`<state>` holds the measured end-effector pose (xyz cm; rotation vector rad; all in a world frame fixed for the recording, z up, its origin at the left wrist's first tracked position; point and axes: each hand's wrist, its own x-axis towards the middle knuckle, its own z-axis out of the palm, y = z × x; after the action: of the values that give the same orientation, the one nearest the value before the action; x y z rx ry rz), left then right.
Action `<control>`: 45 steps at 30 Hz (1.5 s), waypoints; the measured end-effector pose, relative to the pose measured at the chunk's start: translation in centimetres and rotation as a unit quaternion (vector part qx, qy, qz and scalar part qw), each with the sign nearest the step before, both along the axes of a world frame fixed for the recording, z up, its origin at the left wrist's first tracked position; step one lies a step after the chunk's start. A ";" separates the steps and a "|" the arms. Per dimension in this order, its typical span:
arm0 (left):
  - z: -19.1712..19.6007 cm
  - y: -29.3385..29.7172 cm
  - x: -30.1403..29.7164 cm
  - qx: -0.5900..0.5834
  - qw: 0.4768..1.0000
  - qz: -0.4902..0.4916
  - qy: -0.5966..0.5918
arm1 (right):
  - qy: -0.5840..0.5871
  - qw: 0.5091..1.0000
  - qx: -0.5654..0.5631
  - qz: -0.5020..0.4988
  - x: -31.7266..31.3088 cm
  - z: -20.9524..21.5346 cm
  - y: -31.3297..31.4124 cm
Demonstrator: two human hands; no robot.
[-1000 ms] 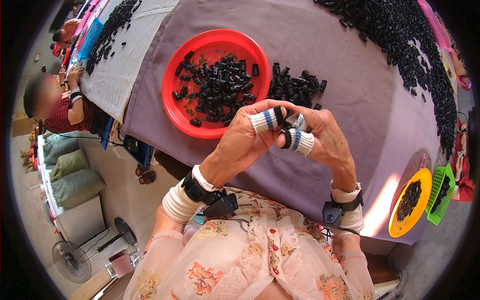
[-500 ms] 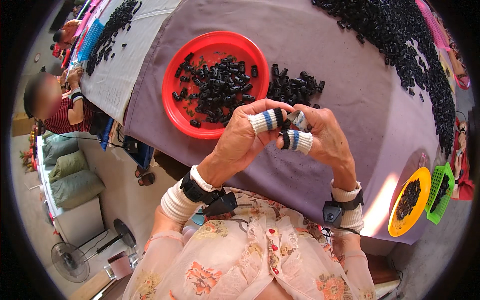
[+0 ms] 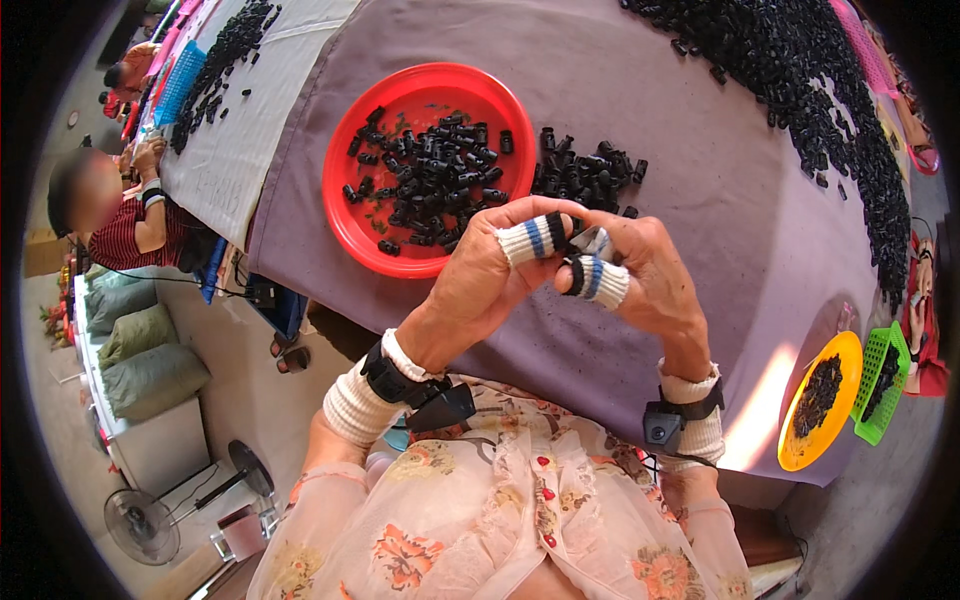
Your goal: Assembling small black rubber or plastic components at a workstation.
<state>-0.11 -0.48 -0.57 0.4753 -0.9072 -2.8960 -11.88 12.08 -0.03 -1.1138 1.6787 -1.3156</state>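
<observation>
My left hand [image 3: 478, 268] is closed in a pinch on a small black plastic piece [image 3: 575, 228], mostly hidden by the fingers. Against it, my right hand [image 3: 655, 278] grips a small grey metal blade [image 3: 598, 243]; its full shape is covered by the thumb and fingers. White knitted finger sleeves with blue and black bands cover both thumbs. Just beyond my hands, a round red plastic tray [image 3: 345, 215] holds many small black cylindrical plastic pieces [image 3: 440, 165]. A loose heap of the same pieces [image 3: 590, 175] lies on the cloth beside it.
A purple cloth [image 3: 690, 150] covers the table. A large black heap [image 3: 790, 80] spreads along the far right. At the right edge are a yellow tray [image 3: 847, 370] and a green basket [image 3: 873, 405] with black bits. Another person [image 3: 140, 225] sits at the left.
Both hands stay together in nearly the same spot. The right thumb and fingers have shifted slightly, and the metal blade between them has turned a little.
</observation>
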 end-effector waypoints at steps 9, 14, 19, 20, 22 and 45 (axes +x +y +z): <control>-0.4 0.4 0.1 0.072 0.997 0.017 -0.004 | -0.015 0.999 -0.007 -0.034 -0.5 -1.2 0.2; -0.7 0.4 0.2 0.082 0.996 0.017 0.007 | 0.009 1.000 -0.006 -0.018 -0.5 -0.7 -0.2; -0.4 0.7 0.1 0.061 0.997 0.043 -0.029 | 0.005 1.000 -0.013 -0.012 -0.5 -1.2 -0.2; -0.5 0.7 0.1 0.063 0.997 0.039 -0.021 | 0.012 1.000 -0.010 -0.010 -0.5 -1.2 -0.2; -0.5 0.7 0.2 0.066 0.997 0.034 -0.012 | 0.020 1.000 -0.007 -0.008 -0.3 -1.1 -0.2; -1.0 0.3 0.3 -0.004 0.998 0.052 0.040 | 0.057 0.986 -0.101 -0.122 0.5 -0.6 0.5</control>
<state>0.17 -0.23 -1.53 0.3908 -0.8548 -2.7943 -11.39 12.57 -0.64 -1.1452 1.8422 -1.6340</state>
